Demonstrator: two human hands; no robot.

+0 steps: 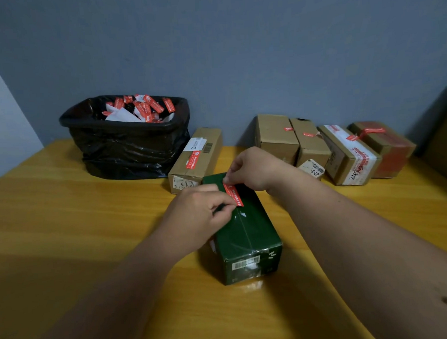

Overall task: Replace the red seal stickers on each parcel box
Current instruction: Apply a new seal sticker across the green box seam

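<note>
Head view: left hand (197,213), right hand (251,169) pinch red seal sticker (233,194) ends — green box (242,235); print illegible.

The room was dim, and the picture looked soft and a bit fuzzy all over. Light shone on the yellow bench (63,203) near 9 o'clock, and a big dark shadow lay toward 7 o'clock. A small shiny spot showed on the green box (246,235). The wall (237,52) was darker at the corners, and the edges bent.
</note>
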